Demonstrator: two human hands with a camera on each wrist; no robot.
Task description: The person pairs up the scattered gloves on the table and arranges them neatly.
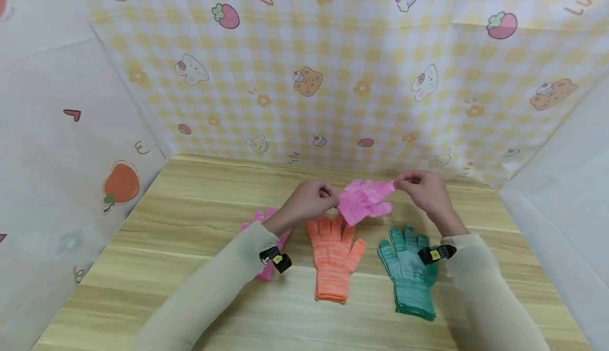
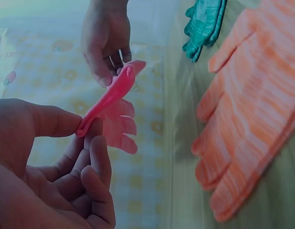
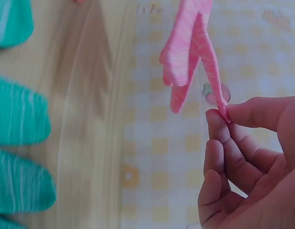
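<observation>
A pink knit glove [image 1: 363, 200] is stretched between both hands above the back of the table. My left hand [image 1: 311, 200] pinches its cuff between thumb and forefinger; the left wrist view shows the cuff edge folded in that pinch. With thumb and fingertips, my right hand [image 1: 425, 192] pinches the tip of one glove finger [image 3: 218, 95]. The glove's other fingers hang loose. Below it, an orange glove [image 1: 331, 266] lies flat, fingers toward the back. A green glove [image 1: 414, 277] lies under the right wrist. Another pink glove [image 1: 266, 271] is partly hidden by the left forearm.
The gloves lie in a row on a wood-grain table [image 1: 190, 224]. Behind its back edge hangs a yellow checked cloth [image 1: 333, 113] with cartoon prints. White printed sheets [image 1: 62, 155] stand along the left and right sides.
</observation>
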